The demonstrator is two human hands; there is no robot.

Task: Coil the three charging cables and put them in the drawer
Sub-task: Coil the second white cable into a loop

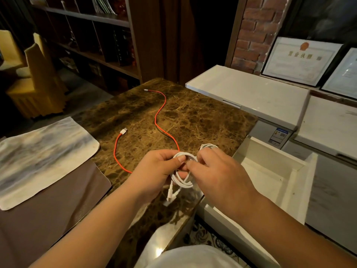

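Both hands, left hand and right hand, pinch the white cable at the desk's near edge, winding it. Next probably the open drawer, then the red cable.

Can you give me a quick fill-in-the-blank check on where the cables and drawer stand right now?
1. Both hands, the left hand and the right hand, hold a coiled cable whose colour is ____.
2. The red cable lies ____ on the marble counter, not coiled.
3. The white drawer to the right stands ____.
4. A second white coil rests on the ____.

Missing words: white; stretched out; open; counter
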